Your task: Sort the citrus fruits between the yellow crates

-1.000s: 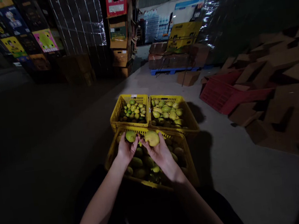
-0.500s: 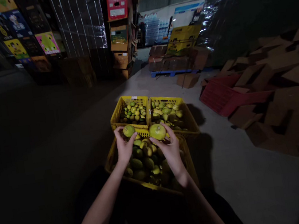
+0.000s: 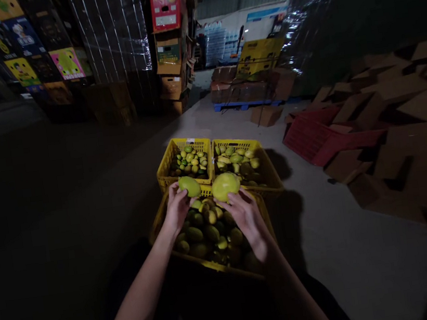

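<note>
My left hand (image 3: 177, 206) holds a green fruit (image 3: 189, 186) between thumb and fingers. A larger yellow-green fruit (image 3: 225, 186) is in my right hand (image 3: 243, 213), its fingers behind and below it. Both fruits are held side by side, apart, above the near yellow crate (image 3: 220, 268), which contains several green and yellowish fruits (image 3: 212, 232). Beyond it stand two more yellow crates: the back left crate (image 3: 165, 172) has smaller fruits, and the back right crate (image 3: 271, 171) has larger, paler ones.
A red crate (image 3: 313, 139) lies among a heap of cardboard boxes (image 3: 404, 145) on the right. Behind are a blue pallet (image 3: 245, 105) loaded with boxes, a tall column of cartons (image 3: 169, 55) and printed boxes (image 3: 29, 34) at the back left.
Both fruits have been turned in my fingers and now show smoother sides. My left hand and its fruit have shifted slightly right; my right fingers have moved lower on the other fruit.
</note>
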Available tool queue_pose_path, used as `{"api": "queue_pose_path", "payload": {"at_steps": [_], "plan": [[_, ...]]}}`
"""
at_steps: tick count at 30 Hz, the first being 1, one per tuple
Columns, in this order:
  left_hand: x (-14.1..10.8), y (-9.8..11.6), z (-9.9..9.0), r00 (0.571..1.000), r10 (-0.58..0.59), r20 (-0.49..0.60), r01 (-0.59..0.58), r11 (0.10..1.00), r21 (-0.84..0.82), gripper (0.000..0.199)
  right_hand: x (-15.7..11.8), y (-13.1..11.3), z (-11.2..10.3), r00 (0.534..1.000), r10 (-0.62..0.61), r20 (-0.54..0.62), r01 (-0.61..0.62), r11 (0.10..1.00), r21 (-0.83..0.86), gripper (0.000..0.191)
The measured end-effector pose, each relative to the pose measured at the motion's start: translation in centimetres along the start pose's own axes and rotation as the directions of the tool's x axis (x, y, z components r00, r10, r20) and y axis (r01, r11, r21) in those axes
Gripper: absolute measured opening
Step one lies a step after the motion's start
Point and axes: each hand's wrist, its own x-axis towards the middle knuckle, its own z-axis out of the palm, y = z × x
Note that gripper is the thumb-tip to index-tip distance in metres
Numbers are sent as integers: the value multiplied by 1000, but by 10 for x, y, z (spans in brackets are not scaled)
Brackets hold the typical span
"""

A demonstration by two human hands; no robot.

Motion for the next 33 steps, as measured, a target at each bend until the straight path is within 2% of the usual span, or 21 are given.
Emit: {"api": "queue_pose_path", "payload": {"at_steps": [6, 12, 18, 23, 26, 30, 32, 33], "plan": [[3, 1, -4, 976, -144, 165, 164, 980, -111, 21, 9, 3, -5, 994, 108, -5, -105, 981, 164, 31], [4, 0, -4, 975, -185, 127, 203, 969, -143, 33, 13, 0, -6, 982, 186, 41, -191, 962, 194, 20], [3, -1, 0, 958, -279, 66, 284, 954, -94, 18, 9, 0, -2, 972, 218, 84, -228, 965, 133, 31], [-1, -3, 1, 973, -225, 52, 224, 974, 11, 14, 4, 5, 3, 966, 206, 155, -221, 971, 87, 31], [-1, -4, -1, 983, -183, 33, 181, 982, 53, 18, 2, 8, 3, 984, 162, 78, -168, 983, 76, 29], [-1, -6, -2, 994, -67, 85, 54, 988, 144, 24, 1, 10, 3, 992, 119, 32, -120, 993, 17, 29], [-1, -6, -2, 995, 39, 93, -61, 967, 249, 33, 0, 9, 3, 998, 47, -38, -51, 991, -121, 33], [-2, -5, -1, 991, 100, 89, -123, 945, 303, 38, 0, 9, 3, 997, -30, -73, 13, 975, -223, 36]]}}
